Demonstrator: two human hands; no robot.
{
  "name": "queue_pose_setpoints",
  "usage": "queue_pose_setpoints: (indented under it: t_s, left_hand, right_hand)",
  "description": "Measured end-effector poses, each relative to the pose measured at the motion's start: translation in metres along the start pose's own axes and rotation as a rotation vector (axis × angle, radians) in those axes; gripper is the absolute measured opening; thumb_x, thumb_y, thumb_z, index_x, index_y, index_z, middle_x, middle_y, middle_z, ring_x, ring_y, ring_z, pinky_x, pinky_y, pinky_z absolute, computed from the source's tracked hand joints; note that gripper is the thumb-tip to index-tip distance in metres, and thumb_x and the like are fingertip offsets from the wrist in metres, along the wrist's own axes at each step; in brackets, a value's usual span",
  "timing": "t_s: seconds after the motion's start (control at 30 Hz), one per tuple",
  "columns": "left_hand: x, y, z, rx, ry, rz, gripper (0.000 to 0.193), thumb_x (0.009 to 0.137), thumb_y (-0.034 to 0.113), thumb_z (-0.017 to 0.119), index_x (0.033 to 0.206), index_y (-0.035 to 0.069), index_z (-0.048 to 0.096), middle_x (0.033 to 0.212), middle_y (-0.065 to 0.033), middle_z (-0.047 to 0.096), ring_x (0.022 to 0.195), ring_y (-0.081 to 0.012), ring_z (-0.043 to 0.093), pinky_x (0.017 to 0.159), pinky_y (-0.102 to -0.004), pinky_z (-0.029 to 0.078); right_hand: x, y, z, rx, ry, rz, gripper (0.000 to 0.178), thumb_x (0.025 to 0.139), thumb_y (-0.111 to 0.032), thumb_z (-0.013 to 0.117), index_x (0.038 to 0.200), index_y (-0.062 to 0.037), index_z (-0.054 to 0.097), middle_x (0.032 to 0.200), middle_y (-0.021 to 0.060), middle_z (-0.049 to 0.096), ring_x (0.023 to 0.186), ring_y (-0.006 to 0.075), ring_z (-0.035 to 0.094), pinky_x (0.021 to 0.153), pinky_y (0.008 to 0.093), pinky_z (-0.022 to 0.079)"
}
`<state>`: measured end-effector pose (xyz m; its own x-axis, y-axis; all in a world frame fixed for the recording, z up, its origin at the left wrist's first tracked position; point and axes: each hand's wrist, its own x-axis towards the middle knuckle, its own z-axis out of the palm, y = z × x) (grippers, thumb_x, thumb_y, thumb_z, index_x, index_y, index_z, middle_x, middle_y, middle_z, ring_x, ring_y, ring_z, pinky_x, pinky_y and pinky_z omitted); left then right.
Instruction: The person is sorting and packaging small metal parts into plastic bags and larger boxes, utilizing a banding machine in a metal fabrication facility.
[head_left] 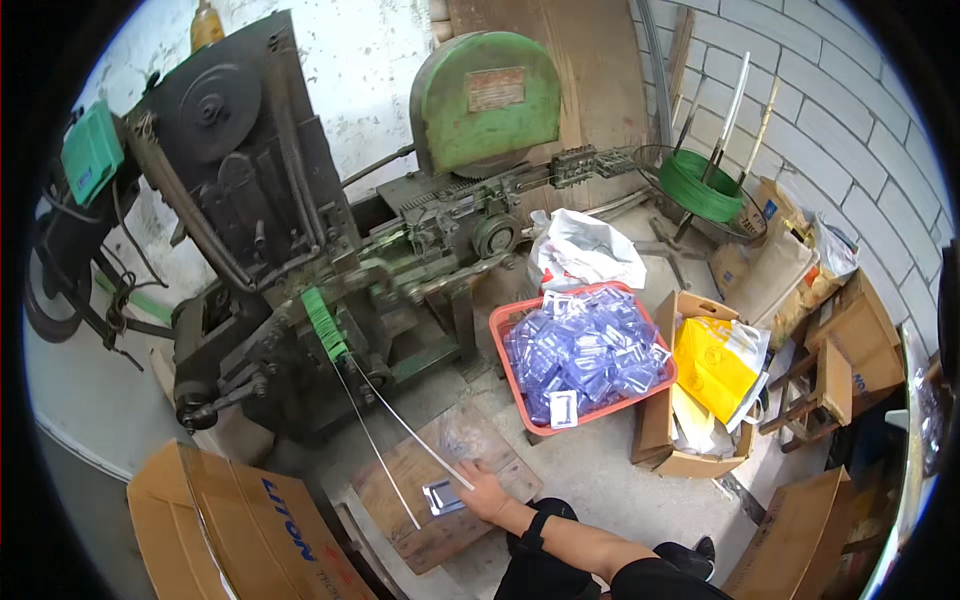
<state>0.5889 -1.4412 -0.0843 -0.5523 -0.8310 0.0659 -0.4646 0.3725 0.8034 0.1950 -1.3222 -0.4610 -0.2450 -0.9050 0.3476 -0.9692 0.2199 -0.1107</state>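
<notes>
Our right hand (486,492) is at the lower end of a white rod (415,433) sloping down from the machine (400,245), its fingers (470,467) partly curled; we cannot tell whether they grip it. Just left of the hand, a small flat packet (441,497) lies on the wooden board (478,435). With our left hand out of view, we cannot tell its grip

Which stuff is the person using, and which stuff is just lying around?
Seems in use:
- right hand, holding a white rod
- green machine part, where the rod leads
- wooden board with a plastic piece on it
- maybe the red basket of plastic pieces

Seems just lying about:
- yellow bag
- white bag
- wooden stool
</notes>
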Motion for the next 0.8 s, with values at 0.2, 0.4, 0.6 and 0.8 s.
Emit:
queue_pose_setpoints:
  t_s: [0.2, 0.4, 0.6, 0.8]
  left_hand:
    - [-0.033, -0.044, 0.19, -0.711, -0.17, -0.61, 0.029, 0.092, 0.013, 0.053, 0.111, -0.009, 0.054, 0.099, -0.0185, 0.064, 0.086, -0.0261, 0.065, 0.076, -0.0344, 0.053]
    - [0.002, -0.184, 0.359, -0.941, -0.432, -0.787, 0.033, 0.094, 0.02, 0.053, 0.118, -0.002, 0.053, 0.105, -0.015, 0.064, 0.094, -0.0224, 0.064, 0.08, -0.0339, 0.054]
    - [0.06, -0.131, 0.4, -0.981, -0.187, -0.622, 0.036, 0.094, 0.028, 0.054, 0.119, 0.002, 0.054, 0.102, -0.0104, 0.063, 0.089, -0.0178, 0.064, 0.071, -0.0276, 0.053]
    - [0.064, -0.148, 0.413, -1.127, -0.126, -0.666, 0.023, 0.095, 0.02, 0.051, 0.106, 0.001, 0.058, 0.092, -0.0104, 0.065, 0.078, -0.0198, 0.066, 0.064, -0.0321, 0.057]
  right_hand:
    - [0.024, -0.017, 0.014, 0.146, -0.127, -0.136, 0.017, 0.072, -0.014, 0.055, 0.084, -0.0034, 0.062, 0.085, 0.0145, 0.059, 0.088, 0.0303, 0.057, 0.065, 0.0409, 0.046]
    - [0.026, -0.003, 0.004, 0.409, 0.052, -0.176, 0.009, 0.074, -0.011, 0.056, 0.077, -0.0034, 0.059, 0.064, 0.0167, 0.058, 0.061, 0.0365, 0.06, 0.051, 0.0437, 0.047]
    - [0.018, -0.015, -0.028, 0.621, -0.271, 0.349, 0.014, 0.074, -0.014, 0.063, 0.078, -0.002, 0.06, 0.069, 0.0199, 0.062, 0.066, 0.0373, 0.062, 0.059, 0.0447, 0.048]
    - [-0.002, -0.013, -0.021, 0.915, -0.405, 0.513, 0.017, 0.082, -0.017, 0.065, 0.083, -0.0009, 0.059, 0.071, 0.011, 0.063, 0.06, 0.0198, 0.063, 0.053, 0.033, 0.047]
